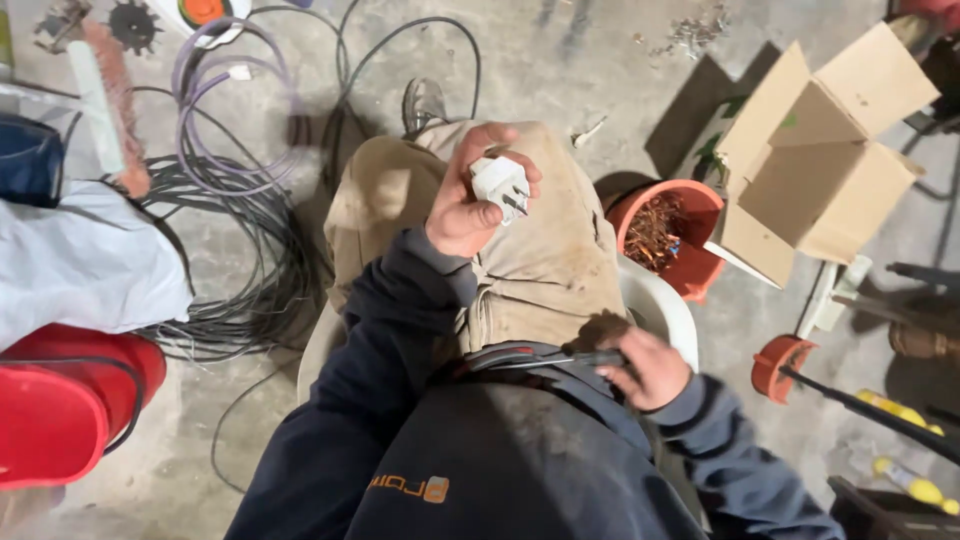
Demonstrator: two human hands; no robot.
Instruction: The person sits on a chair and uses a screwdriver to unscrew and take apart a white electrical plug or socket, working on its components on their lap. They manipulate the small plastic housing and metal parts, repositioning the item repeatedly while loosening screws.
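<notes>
My left hand (470,195) is raised over my knee and closed around a white electrical plug (500,185), its metal pin pointing right. My right hand (650,365) rests low by my right hip, gripping a dark slim tool handle (585,358) that lies across a bundle of grey and red cable (510,358) on my lap. I sit on a white plastic chair (665,305), beige trousers covering my legs.
Coils of black and purple cable (235,200) lie on the concrete floor to the left. A red bucket (60,410) and a white bag (80,260) sit at left. An orange tub of copper scraps (665,230) and an open cardboard box (820,150) stand at right.
</notes>
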